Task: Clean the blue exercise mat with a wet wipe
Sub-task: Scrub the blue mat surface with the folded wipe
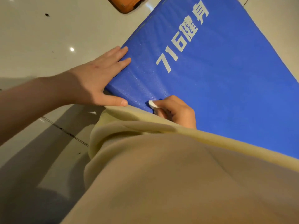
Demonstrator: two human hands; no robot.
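Note:
The blue exercise mat [218,81] with white printed lettering lies on the floor and fills the upper right. My left hand [98,76] lies flat over the mat's near left corner, fingers straight along its edge and thumb along the near edge. My right hand [176,110] has its fingers curled round a small folded white wet wipe [152,104] and presses it on the mat close to the near edge. My beige sleeve hides the right wrist and the mat's near right part.
Pale glossy floor tiles [40,38] surround the mat, with a dark grout line at the lower left. An orange-brown object [127,4] lies at the top edge beyond the mat. My beige clothing [178,175] fills the lower right.

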